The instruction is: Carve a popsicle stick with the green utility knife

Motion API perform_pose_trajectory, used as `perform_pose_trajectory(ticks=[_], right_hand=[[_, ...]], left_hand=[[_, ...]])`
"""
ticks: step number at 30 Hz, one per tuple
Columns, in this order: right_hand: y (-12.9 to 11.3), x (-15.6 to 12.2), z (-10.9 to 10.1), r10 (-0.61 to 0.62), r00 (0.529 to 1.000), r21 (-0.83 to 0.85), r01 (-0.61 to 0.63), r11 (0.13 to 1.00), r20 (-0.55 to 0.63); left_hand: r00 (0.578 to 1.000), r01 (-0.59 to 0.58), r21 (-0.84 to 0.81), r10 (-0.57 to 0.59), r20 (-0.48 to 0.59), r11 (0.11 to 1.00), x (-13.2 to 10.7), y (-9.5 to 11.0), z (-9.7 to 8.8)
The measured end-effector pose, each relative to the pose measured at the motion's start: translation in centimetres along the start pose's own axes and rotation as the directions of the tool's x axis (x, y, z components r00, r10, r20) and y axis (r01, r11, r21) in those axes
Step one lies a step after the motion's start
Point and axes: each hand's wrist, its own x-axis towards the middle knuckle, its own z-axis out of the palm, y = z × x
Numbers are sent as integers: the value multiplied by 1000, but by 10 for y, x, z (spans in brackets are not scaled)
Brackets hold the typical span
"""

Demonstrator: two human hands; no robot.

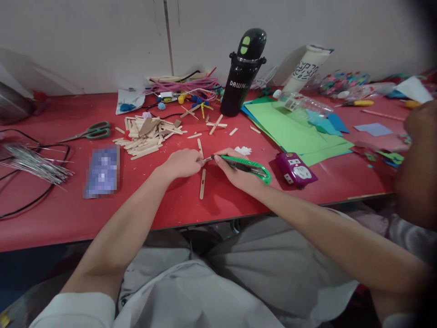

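My right hand (235, 169) is wrapped round a green utility knife (259, 169), its metal blade pointing left. The blade tip reaches the fingertips of my left hand (184, 163), which is closed, fingers pressed down at a wooden craft stick (200, 146). Below those fingertips a craft stick with a slot in it (202, 184) lies on the red table. Whether these are one stick or two cannot be told, since my fingers cover the join. A white scrap (243, 150) lies just beyond my right hand.
A heap of craft sticks (146, 136), green-handled scissors (97, 130) and metal wires (37, 164) lie left. A black bottle (239, 82) stands behind. To the right are green paper sheets (290, 123), a purple box (295, 169) and another person's arm (416, 168).
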Motion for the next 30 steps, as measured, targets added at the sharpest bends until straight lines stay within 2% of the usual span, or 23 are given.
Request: perform_pose_trajectory(ticks=[15, 30], right_hand=[[5, -1, 1, 12, 999, -3, -12, 1000, 40], [2, 1, 2, -15, 1000, 21, 15, 1000, -2]], left_hand=[[1000, 11, 9, -11, -3, 1000, 1, 2, 0], [1000, 5, 14, -5, -5, 1000, 1, 2, 0]])
